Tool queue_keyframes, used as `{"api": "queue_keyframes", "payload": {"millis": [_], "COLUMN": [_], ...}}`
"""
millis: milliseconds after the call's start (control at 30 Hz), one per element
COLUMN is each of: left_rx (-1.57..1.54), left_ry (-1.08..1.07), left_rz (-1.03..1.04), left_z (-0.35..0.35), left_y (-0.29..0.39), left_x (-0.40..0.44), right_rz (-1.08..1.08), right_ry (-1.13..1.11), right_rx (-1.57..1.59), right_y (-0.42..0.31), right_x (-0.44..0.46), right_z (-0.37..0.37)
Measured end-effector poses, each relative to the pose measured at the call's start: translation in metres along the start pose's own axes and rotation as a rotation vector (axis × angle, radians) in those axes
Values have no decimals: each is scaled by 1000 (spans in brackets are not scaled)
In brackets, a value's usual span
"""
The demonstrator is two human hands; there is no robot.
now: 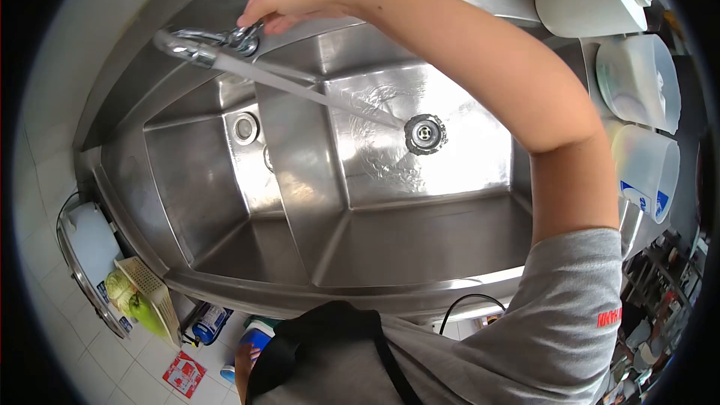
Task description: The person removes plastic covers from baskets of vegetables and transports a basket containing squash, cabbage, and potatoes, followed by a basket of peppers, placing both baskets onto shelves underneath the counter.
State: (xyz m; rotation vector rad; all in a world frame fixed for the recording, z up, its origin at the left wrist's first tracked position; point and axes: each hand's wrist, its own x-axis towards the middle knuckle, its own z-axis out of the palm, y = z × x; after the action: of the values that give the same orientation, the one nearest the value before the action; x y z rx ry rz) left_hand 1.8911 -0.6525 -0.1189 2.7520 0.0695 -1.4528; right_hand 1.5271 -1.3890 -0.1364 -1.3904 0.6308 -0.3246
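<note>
My right hand (289, 1) reaches across the steel sink to the chrome tap (241, 39), its fingers closed on the tap's lever. Water streams from the spout (184, 49) into the larger basin (427, 244), landing beside the round drain (425, 133) and spreading in ripples. Low at my left side, my left hand (243, 358) shows in part, its fingers against a blue container (256, 339); my dark apron hides part of both.
A smaller basin (195, 157) lies left. At the right stand a white jug (589, 4) and two translucent containers (637, 79). Lower left are a beige basket (154, 292) with green vegetables, a blue bottle (210, 324) and a red-and-white sheet (184, 375) on the tiles.
</note>
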Motion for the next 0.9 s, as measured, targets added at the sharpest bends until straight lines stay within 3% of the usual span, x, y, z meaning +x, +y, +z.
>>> {"api": "queue_keyframes", "payload": {"millis": [100, 233, 367, 567, 667, 733, 767, 800, 833, 867, 900], "left_rx": [-58, -227, -48, -143, -163, -46, 447, 241, 139, 54, 49], "left_ry": [-13, -61, -18, -103, -179, -279, -284, -246, -7, 244, 168], "left_rz": [-32, -125, 228, 233, 233, 352, 720, 572, 625, 654, 610], "left_z": [-2, 1, 21, 47, 62, 73, 79, 81, 98, 108, 91], "left_y": [-20, -50, -19, -67, -98, -110, -102, -70, -65, -62, -28], "left_x": [9, 36, 24, 105, 158, 200, 225, 196, 209, 222, 175], "right_rz": [15, -91, -143, -254, -518, -734, -813, -936, -1088, -1178, -1205], "right_ry": [255, 452, 380, 522, 710, 749, 821, 862, 713, 381, 268], "right_rx": [525, 719, 843, 553, 472, 443, 346, 343, 350, 511, 520], "right_y": [-3, -19, -18, -66, -99, -117, -128, -129, -131, -147, -165], "right_x": [13, 37, 29, -96, -184, -240, -264, -288, -308, -314, -309], "right_z": [17, 35, 30, 28, 30, 34, 39, 23, 18, 44, 89]}}
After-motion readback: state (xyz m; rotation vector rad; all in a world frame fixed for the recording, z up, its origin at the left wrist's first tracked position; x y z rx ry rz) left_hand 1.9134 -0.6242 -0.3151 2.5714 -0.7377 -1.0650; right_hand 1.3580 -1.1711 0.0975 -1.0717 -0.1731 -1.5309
